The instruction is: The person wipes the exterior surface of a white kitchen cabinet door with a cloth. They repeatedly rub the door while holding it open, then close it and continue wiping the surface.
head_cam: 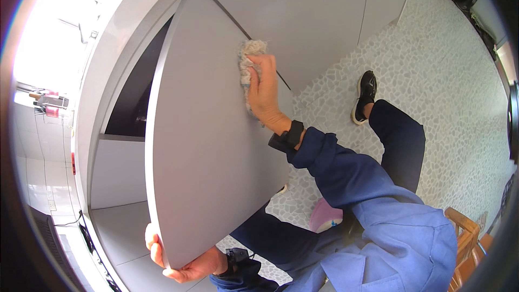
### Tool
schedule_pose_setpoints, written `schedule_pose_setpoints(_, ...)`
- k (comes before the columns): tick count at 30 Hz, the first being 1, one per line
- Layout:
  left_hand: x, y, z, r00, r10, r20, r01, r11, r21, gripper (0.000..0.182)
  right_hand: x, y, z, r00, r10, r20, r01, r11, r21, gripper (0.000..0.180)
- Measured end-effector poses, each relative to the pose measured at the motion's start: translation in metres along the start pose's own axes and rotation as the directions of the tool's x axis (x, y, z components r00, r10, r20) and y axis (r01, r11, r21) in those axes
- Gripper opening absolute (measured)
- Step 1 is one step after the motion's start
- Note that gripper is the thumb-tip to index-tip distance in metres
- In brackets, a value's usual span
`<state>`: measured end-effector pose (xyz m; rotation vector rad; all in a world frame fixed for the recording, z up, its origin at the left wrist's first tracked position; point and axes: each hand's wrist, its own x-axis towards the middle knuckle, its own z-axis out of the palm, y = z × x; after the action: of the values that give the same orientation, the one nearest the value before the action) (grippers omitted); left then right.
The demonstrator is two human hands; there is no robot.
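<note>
A light grey cabinet door (211,138) stands swung out from the cabinet, its flat face toward me. My right hand (265,89) grips a bunched, shaggy cloth (252,52) and presses it against that face, close to the hinge-side edge. Down at the door's lower corner in the picture, my left hand (190,265) holds the free edge, fingers wrapped round one side and thumb on the other. Behind the door, the dark cabinet opening (136,97) is partly visible. Both my wrists carry black bands.
Other grey cabinet fronts (308,12) adjoin the door. A white counter edge (83,129) curves along the left. Below lies a pebble-patterned floor (454,89), where a pink plastic item (325,215) sits by my legs. At the right rear is a wooden chair (464,235).
</note>
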<state>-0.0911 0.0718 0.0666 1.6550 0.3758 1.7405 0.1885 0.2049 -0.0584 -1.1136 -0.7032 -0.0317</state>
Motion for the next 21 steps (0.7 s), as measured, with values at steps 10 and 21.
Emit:
schedule_pose_setpoints(10, 0.000, -0.008, 0.008, 0.952, 0.272, -0.138, -0.207, 0.909, 0.363, 0.057, -0.061, 0.133, -0.033, 0.962, 0.268, -0.045, -0.272, 0.939, -0.210, 0.029)
schedule_pose_setpoints(21, 0.000, 0.001, 0.018, 0.980, -0.032, -0.194, 0.053, 0.993, 0.104, 0.046, -0.116, 0.219, -0.113, 0.490, 0.870, 0.058, -0.871, 0.491, -0.005, 0.035)
